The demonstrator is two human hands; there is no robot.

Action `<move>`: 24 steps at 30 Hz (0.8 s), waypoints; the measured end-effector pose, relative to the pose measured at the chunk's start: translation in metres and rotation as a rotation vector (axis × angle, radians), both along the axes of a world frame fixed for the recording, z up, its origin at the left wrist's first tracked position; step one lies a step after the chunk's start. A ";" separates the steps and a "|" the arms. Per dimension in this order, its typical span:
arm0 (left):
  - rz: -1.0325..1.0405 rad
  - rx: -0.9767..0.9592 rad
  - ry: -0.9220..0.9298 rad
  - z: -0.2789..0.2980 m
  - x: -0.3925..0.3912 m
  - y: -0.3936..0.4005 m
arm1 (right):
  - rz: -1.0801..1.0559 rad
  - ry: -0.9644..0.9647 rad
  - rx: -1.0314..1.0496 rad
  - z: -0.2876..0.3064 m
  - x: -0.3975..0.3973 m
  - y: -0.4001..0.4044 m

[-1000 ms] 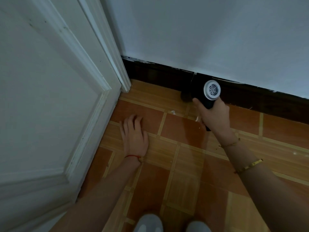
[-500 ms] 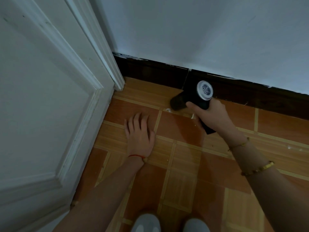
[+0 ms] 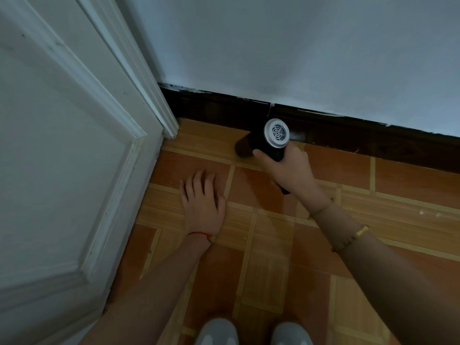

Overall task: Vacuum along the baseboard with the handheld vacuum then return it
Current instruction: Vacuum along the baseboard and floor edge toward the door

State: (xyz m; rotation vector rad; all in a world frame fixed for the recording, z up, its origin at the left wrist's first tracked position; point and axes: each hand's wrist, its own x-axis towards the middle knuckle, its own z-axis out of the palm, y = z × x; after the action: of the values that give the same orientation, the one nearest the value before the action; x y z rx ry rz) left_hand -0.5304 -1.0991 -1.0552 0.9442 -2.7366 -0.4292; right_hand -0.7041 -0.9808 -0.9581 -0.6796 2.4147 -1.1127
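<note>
Black and stubby, the handheld vacuum (image 3: 261, 143) has slid left along the dark baseboard (image 3: 348, 135) toward the door frame (image 3: 149, 95), nozzle low at the floor. The right hand (image 3: 288, 168) grips its handle; the left hand (image 3: 202, 202) lies flat, fingers spread, on the floor tiles (image 3: 249, 245). This stretch looks nearly swept.

The handheld vacuum (image 3: 263, 143) lies against the baseboard (image 3: 348, 135), right of the door (image 3: 62, 170).

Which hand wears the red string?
The left hand, lying flat on the floor; the right hand, holding the vacuum, has gold-coloured bracelets.
</note>
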 end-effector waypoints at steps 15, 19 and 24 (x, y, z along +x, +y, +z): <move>-0.006 0.002 0.001 0.000 0.000 0.000 | -0.252 -0.061 -0.017 -0.003 -0.028 0.038; -0.004 0.004 -0.002 0.001 -0.001 0.001 | -0.238 -0.060 -0.043 -0.007 -0.025 0.022; -0.009 0.000 0.007 0.001 -0.002 0.002 | -0.138 -0.061 -0.117 -0.013 -0.019 -0.025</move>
State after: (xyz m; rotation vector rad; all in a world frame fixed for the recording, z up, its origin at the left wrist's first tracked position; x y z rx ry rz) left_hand -0.5320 -1.0975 -1.0538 0.9285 -2.7353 -0.4334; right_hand -0.7227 -1.0053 -0.9715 -0.5133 2.3900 -1.3182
